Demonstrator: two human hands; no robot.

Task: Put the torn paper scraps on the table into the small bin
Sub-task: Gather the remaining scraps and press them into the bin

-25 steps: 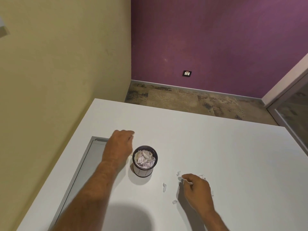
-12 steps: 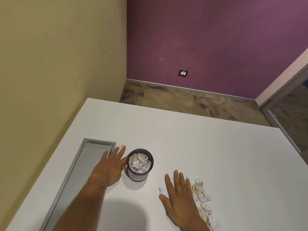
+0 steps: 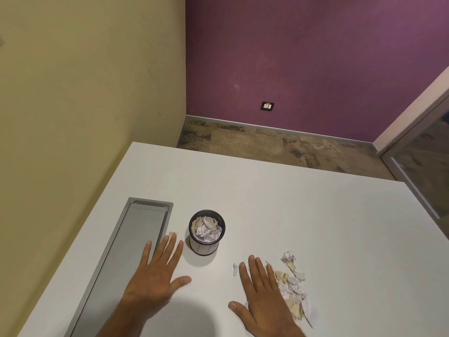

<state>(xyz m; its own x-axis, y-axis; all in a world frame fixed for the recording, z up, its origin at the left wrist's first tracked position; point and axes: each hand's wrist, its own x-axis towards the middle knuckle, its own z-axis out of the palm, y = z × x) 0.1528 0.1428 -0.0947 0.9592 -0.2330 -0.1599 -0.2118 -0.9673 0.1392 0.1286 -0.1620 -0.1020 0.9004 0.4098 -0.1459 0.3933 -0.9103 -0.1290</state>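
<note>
Head view: both hands lie flat with fingers straight, holding nothing. The left hand (image 3: 155, 276) rests beside the bin (image 3: 207, 231), which already holds paper. The right hand (image 3: 263, 291) touches the scrap pile (image 3: 292, 285) near the tabletop's near edge. Judgement: gathering is pending; the next move calls for pinching scraps and carrying them over the bin.

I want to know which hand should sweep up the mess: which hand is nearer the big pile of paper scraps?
The right hand. It lies flat on the table with its outer edge against the pile of paper scraps. The left hand lies flat on the far side of the small bin, well away from the pile.
</note>
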